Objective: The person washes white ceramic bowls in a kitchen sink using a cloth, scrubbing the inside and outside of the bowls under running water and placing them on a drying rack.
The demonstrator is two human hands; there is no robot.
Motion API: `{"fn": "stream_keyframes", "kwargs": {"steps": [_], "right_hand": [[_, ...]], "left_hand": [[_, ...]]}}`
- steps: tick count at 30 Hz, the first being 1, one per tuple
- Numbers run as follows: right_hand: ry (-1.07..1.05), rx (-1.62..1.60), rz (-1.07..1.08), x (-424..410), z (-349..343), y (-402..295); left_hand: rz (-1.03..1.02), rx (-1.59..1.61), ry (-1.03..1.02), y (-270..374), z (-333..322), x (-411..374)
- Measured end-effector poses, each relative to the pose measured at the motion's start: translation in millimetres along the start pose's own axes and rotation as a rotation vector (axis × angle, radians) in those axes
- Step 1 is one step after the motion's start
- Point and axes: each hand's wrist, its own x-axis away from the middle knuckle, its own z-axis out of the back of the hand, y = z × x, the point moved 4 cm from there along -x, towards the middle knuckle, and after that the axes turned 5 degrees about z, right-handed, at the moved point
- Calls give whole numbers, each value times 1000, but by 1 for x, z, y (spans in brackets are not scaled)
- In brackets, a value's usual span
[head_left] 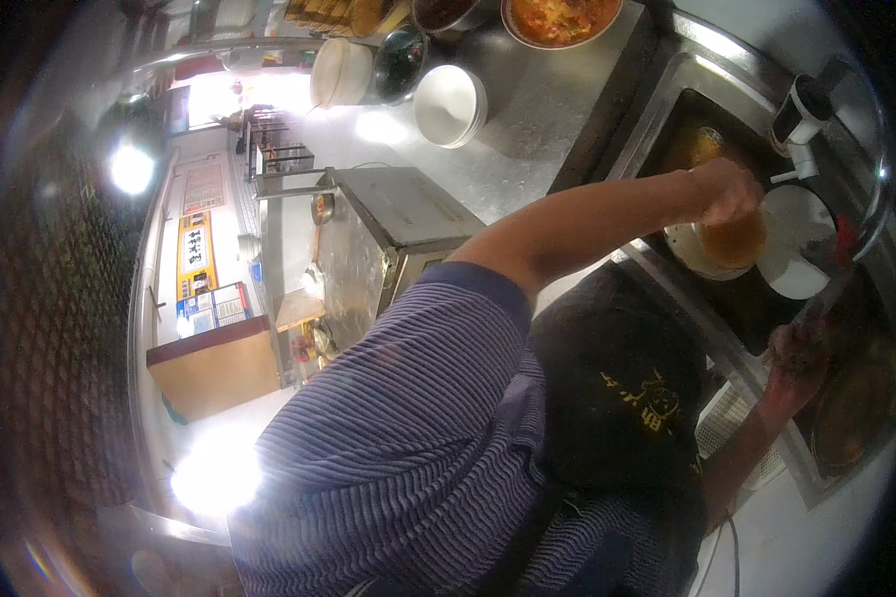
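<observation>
My left hand (pixel 726 192) reaches over the steel sink (pixel 646 168), its fingers closed on the top of an orange-brown object (pixel 733 240) that is too blurred to name exactly. Beneath that object sits a white bowl (pixel 691 257). Beside it in the basin lie white dishes (pixel 788 224), partly in shadow. Lower in the view, my right hand (pixel 799 354) is at the divider between the two basins. A blurred grey streak runs from it towards a red part (pixel 844 240) near the curved metal tap (pixel 877 186); whether the hand holds anything is unclear.
A black-and-white fitting (pixel 803 112) stands at the sink's back. A brown round shape (pixel 855 407) fills the other basin. On the steel counter are stacked white bowls (pixel 452 108), a dark bowl (pixel 401 63) and a bowl of red-yellow food (pixel 564 16). A metal cabinet (pixel 411 205) stands behind.
</observation>
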Motion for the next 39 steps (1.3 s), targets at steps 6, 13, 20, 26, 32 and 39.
{"fn": "stream_keyframes", "kwargs": {"steps": [6, 13, 20, 26, 32, 39], "right_hand": [[65, 338, 271, -12, -79, -86], [-168, 1014, -114, -39, -142, -110], [-452, 1009, 65, -51, -149, -54], [-399, 782, 133, -64, -185, -64], [-560, 1438, 318, -58, -188, -92], [-384, 1276, 681, -57, -174, -46]], "left_hand": [[430, 608, 123, 29, 59, 33], [712, 1608, 168, 82, 43, 43], [557, 2020, -32, 63, 46, 50], [576, 1456, 45, 68, -13, 19], [519, 1630, 46, 64, 36, 45], [515, 1904, 19, 53, 76, 54]]}}
